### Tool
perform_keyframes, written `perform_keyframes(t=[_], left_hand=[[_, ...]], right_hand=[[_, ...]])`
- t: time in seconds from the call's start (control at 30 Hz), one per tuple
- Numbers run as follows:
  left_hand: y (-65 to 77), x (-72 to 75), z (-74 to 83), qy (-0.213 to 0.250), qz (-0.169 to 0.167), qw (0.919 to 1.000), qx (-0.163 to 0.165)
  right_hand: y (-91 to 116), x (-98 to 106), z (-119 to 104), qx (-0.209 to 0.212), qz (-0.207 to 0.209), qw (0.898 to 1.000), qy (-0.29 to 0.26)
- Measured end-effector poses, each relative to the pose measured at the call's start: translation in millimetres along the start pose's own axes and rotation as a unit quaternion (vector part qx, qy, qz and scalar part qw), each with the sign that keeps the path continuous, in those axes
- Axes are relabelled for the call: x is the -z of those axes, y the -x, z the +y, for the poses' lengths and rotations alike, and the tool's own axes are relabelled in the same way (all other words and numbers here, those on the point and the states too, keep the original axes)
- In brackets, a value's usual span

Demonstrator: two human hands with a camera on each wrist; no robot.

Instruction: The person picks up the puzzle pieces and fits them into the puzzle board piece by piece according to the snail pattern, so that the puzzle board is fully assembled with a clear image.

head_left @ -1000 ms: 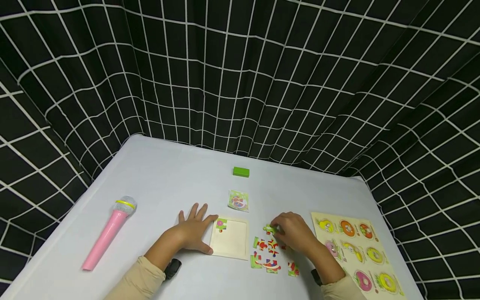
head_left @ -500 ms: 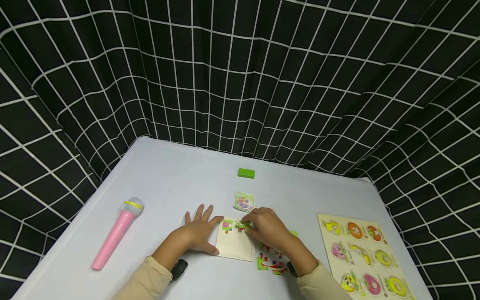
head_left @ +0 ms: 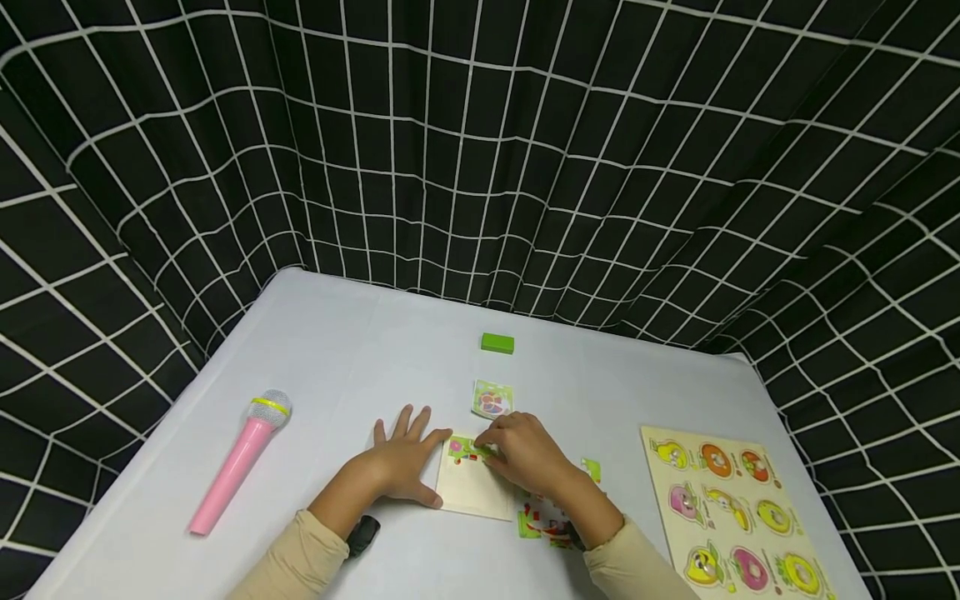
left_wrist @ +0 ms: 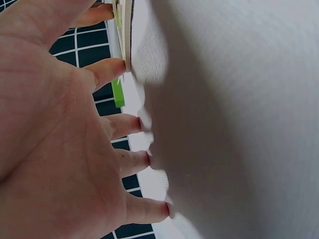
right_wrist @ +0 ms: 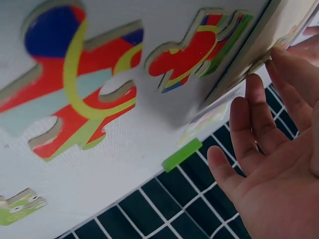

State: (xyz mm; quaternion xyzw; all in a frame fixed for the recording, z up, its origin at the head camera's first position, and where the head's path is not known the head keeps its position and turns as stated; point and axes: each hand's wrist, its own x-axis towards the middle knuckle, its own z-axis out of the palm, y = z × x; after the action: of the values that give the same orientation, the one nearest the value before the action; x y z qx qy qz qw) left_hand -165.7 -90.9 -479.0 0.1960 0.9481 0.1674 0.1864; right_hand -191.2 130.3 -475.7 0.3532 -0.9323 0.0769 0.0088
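Observation:
A shallow square puzzle tray (head_left: 474, 493) lies on the white table. My left hand (head_left: 399, 463) is spread at its left side, thumb and index finger touching the rim. A flower-printed puzzle piece (head_left: 456, 448) sits in the tray's far left corner. Beside it, along the far edge, my right hand (head_left: 529, 455) pinches a green puzzle piece (head_left: 490, 451) between thumb and fingers, partly hidden by them. Several loose puzzle pieces (head_left: 529, 525) lie right of the tray under my right forearm. The right wrist view shows a red and yellow puzzle piece (right_wrist: 192, 55) close to the tray.
Behind the tray lie a small picture card (head_left: 492, 399) and a green block (head_left: 497, 343). A pink toy microphone (head_left: 238, 467) rests at the left. On the right lies a fruit puzzle board (head_left: 675, 467). A black grid curtain (head_left: 480, 167) surrounds the table.
My right hand has picked up a green puzzle piece from the loose ones and carried it left into the tray, beside the flower piece. My left hand stays at the tray's rim.

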Motion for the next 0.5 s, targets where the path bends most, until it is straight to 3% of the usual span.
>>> perform_keyframes(t=[0.33,0.5], left_hand=[[-2.4,0.5,0.9,-0.002,0.002,1.0000,0.001],[-0.9,0.1,1.7,0.003,-0.001,1.0000,0.002]], right_hand=[[-2.4,1.5,-5.2,-0.002,0.001,0.999,0.046],[3.7,6.8,-3.3,-0.005,-0.016,1.000,0.003]])
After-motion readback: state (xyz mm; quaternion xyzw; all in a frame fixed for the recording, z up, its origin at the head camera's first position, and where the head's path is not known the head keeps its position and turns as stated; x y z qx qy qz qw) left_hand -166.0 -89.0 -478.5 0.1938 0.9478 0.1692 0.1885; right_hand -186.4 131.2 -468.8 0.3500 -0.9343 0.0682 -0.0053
